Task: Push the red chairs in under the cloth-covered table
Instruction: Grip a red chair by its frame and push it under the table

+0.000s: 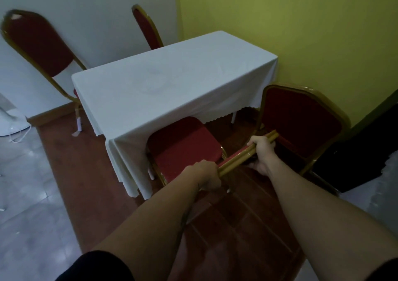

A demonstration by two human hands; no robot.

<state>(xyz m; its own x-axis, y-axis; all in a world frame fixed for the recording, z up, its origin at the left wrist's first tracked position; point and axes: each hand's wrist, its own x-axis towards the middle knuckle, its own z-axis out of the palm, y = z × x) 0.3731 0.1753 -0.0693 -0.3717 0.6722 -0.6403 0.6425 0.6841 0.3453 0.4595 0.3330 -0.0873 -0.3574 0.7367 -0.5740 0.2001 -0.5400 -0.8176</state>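
A table under a white cloth (pixel 172 82) stands in the corner of the room. Right in front of me is a red chair (pixel 183 149) with a gold frame, its seat partly under the cloth's near edge. My left hand (pixel 206 174) and my right hand (pixel 263 151) both grip the top rail of its backrest. A second red chair (pixel 301 121) stands to the right, beside the table's near right corner. Two more red chairs stand on the far side, one at the left (pixel 41 43) and one at the back (pixel 146 26), both mostly outside the table.
A yellow-green wall (pixel 301 22) runs along the table's right side and a white wall (pixel 86 4) behind it. A white fan base with a cord (pixel 10 119) sits on the floor at the left. A dark object (pixel 366 147) lies at the right.
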